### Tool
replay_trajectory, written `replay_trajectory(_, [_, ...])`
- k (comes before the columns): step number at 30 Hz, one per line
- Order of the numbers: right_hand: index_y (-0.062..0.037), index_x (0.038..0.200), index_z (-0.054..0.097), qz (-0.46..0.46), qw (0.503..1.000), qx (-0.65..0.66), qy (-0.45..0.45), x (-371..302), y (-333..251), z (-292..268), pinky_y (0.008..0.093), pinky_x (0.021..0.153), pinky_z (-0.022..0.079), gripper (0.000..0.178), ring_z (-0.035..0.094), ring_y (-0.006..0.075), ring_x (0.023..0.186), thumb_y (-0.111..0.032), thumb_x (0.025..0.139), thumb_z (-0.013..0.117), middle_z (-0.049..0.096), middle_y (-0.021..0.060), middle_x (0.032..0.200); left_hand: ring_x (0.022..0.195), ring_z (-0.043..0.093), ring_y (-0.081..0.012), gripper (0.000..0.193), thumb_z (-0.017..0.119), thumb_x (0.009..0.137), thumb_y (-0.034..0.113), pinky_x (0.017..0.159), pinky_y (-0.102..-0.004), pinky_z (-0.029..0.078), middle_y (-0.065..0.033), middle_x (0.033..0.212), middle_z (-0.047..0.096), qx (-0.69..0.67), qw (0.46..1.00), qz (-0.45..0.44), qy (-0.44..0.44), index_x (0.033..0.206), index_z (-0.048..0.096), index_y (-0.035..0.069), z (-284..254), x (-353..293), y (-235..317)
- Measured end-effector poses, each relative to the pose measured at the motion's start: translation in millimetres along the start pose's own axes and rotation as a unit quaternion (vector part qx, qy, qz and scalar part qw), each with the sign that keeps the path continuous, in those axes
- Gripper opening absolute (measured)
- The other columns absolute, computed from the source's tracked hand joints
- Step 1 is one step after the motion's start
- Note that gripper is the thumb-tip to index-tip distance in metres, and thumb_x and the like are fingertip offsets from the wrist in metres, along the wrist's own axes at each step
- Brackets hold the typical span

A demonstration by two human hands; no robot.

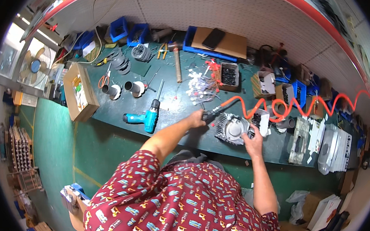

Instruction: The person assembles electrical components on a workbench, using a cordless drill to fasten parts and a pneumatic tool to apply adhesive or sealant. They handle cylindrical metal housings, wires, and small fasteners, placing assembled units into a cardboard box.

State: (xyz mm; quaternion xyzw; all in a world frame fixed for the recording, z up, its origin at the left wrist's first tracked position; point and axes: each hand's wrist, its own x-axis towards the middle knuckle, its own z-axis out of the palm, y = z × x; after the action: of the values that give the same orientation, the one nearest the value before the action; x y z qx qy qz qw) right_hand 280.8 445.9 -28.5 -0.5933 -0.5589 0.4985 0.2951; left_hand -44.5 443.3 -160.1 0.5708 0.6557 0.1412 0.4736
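My left hand (197, 118) is closed around a dark air gun (209, 115), whose fitting joins a coiled orange air hose (248, 112). The gun sits just left of a finned grey metal housing (232, 129) with a round raised centre, resting near the bench's front edge. At the housing's right side, my right hand (253, 141) grips its rim between thumb and fingers. A teal cordless drill (145, 117) with a long bit lies on the bench to the left of my hands.
Beyond the housing lie a bundle of white and red wires (202, 86) and a box of black parts (229, 76). The hose loops over parts boxes (263, 84) at right. Two dark tubes on white flanges (136, 88) stand left, near a cardboard box (79, 92).
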Motion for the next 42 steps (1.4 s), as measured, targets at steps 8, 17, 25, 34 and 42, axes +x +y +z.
replay_trajectory(8, [-0.0023,0.138,0.059,-0.065,0.98,-0.163,-0.096,6.2,-31.5,-12.2,0.0399,0.107,0.047,0.059,0.057,0.0309,0.131,-0.006,0.081,0.072,0.06,0.0175,0.141,0.111,0.065,-0.0412,0.054,0.084,0.07,0.022,0.096,-0.0474,0.053,-0.0249,0.11,0.069,0.079,0.996,0.009,0.041,0.118,0.064,0.004,10.7,24.1,8.8])
replay_trajectory(17, [-0.0071,0.143,0.057,-0.114,0.97,-0.204,-0.064,34.4,-29.3,1.3,0.0413,0.12,0.035,0.068,0.042,0.0352,0.145,-0.021,0.08,0.077,0.045,0.0231,0.155,0.113,0.063,-0.0426,0.051,0.07,0.086,0.012,0.096,-0.0507,0.051,-0.0233,0.119,0.067,0.101,0.973,0.104,0.179,0.134,0.055,0.002,-11.6,-21.6,23.4])
replay_trajectory(25, [-0.0049,0.149,0.05,-0.087,0.982,-0.165,0.029,3.8,-20.5,12.1,0.0423,0.121,0.034,0.083,0.038,0.0367,0.147,-0.032,0.077,0.083,0.039,0.0221,0.158,0.14,0.049,-0.0363,0.065,0.065,0.095,0.02,0.118,-0.0426,0.035,-0.0279,0.148,0.052,-0.259,0.953,0.151,0.049,0.151,0.042,-0.006,-21.4,-57.1,80.4])
replay_trajectory(34, [0.0007,0.138,0.058,-0.06,0.995,-0.001,0.083,-30.3,-13.7,-16.8,0.0355,0.101,0.049,0.053,0.057,0.0241,0.129,-0.027,0.095,0.073,0.059,0.0164,0.142,0.111,0.066,-0.0303,0.051,0.065,0.095,0.023,0.099,-0.0401,0.049,-0.0236,0.121,0.069,-0.202,0.973,0.104,0.038,0.136,0.058,-0.006,-3.3,-52.6,100.0])
replay_trajectory(42, [-0.0004,0.117,0.073,-0.02,0.997,-0.002,0.075,-12.0,48.4,-99.7,0.0314,0.081,0.057,0.029,0.071,0.0167,0.09,-0.016,0.092,0.07,0.076,0.0122,0.103,0.121,0.06,-0.0255,0.051,0.064,0.097,0.011,0.105,-0.0373,0.047,-0.0223,0.135,0.061,-0.251,0.952,0.046,0.171,0.142,0.052,-0.009,-7.6,-59.5,121.6])
